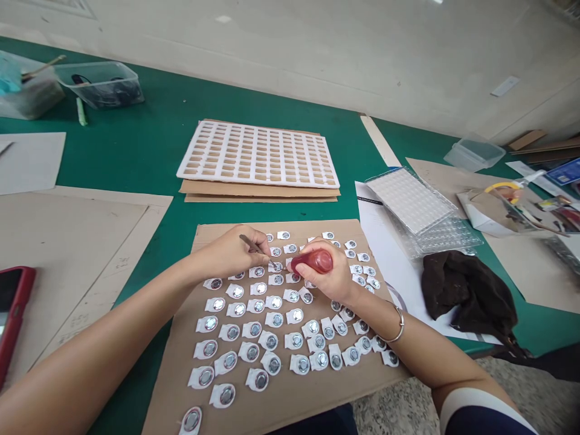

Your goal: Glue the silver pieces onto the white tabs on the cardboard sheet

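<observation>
My left hand (242, 249) pinches a pair of metal tweezers (249, 242), their tips down at one of the small white tabs with round silver discs (275, 266). Close on its right, my right hand (333, 272) is wrapped round a red bottle (317, 260), whose narrow end points left toward the same tab. Both hands are over the far part of a brown cardboard sheet (181, 374). Rows of similar tabs lie across the sheet, and some are hidden beneath my right hand.
Behind the cardboard, a white slotted tray (258, 154) lies on brown boards. Clear plastic trays (411, 199) and a dark cloth (466, 296) lie to the right. A red-cased phone (18, 308) is at the left edge; plastic boxes (102, 84) stand at the back left.
</observation>
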A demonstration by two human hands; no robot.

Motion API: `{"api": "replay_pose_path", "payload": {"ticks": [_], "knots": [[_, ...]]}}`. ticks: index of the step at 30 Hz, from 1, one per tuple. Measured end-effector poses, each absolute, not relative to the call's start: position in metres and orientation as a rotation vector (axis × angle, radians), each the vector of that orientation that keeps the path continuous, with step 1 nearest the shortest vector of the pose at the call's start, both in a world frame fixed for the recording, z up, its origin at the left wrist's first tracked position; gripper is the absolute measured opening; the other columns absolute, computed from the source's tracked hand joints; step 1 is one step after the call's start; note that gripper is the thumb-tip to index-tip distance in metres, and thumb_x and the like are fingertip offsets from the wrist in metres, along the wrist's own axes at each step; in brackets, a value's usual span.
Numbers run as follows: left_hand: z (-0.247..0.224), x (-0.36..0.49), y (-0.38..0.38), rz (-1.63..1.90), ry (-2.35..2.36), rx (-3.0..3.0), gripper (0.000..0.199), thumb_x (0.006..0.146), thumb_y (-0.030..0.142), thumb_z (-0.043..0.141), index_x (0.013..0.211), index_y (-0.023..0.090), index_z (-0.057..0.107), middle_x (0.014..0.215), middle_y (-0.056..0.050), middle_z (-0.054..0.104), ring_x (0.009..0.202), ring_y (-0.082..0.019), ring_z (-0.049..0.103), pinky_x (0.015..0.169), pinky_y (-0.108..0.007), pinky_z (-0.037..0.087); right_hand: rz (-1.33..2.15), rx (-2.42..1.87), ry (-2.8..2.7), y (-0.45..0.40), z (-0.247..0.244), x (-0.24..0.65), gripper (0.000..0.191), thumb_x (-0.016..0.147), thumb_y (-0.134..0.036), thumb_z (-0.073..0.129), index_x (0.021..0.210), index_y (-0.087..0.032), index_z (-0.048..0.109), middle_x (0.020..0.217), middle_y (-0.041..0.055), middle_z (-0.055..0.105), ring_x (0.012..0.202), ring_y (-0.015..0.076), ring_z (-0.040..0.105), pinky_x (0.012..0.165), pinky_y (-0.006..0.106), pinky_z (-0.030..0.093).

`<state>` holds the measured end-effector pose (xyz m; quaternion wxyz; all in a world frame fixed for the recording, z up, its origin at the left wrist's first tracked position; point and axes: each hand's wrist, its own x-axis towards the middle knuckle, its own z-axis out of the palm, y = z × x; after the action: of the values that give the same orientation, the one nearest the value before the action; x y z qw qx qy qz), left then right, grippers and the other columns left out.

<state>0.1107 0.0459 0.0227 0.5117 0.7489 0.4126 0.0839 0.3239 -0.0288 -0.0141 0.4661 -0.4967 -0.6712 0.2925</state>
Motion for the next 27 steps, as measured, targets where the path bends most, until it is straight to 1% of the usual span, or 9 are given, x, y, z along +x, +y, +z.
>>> {"api": "replay_pose_path", "payload": {"ticks": [8,18,27], "knots": [[0.0238,0.1103,0.0463,0.203,0.986,1.804,0.014,0.071,0.029,0.061,0.072,0.016,0.064,0.067,-0.002,0.062,0.057,-0.011,0.050,0.051,-0.022,0.037,0.672,-1.240,-1.641,-0.0284,-0.0146,0.3239,0.022,0.069,-0.030,0.071,0.085,-0.023,0.059,0.080,0.0014,0.061,0.075,0.0166,0.059,0.071,0.035,0.049],[0.0247,0.1095,0.0454,0.197,0.984,1.813,0.014,0.072,0.029,0.060,0.072,0.016,0.064,0.066,-0.001,0.062,0.056,-0.011,0.049,0.051,-0.022,0.036,0.648,-1.251,-1.645,-0.0272,-0.0157,0.3240,0.022,0.069,-0.031,0.071,0.085,-0.023,0.059,0.080,0.0012,0.061,0.076,0.0166,0.059,0.071,0.035,0.050],[0.0215,0.1094,0.0470,0.201,0.980,1.816,0.014,0.071,0.029,0.061,0.073,0.016,0.065,0.069,-0.003,0.063,0.060,-0.013,0.052,0.052,-0.023,0.038,0.650,-1.253,-1.659,-0.0284,-0.0155,0.3243,0.022,0.070,-0.031,0.070,0.086,-0.024,0.059,0.081,0.0018,0.061,0.075,0.0174,0.059,0.071,0.037,0.051]]}}
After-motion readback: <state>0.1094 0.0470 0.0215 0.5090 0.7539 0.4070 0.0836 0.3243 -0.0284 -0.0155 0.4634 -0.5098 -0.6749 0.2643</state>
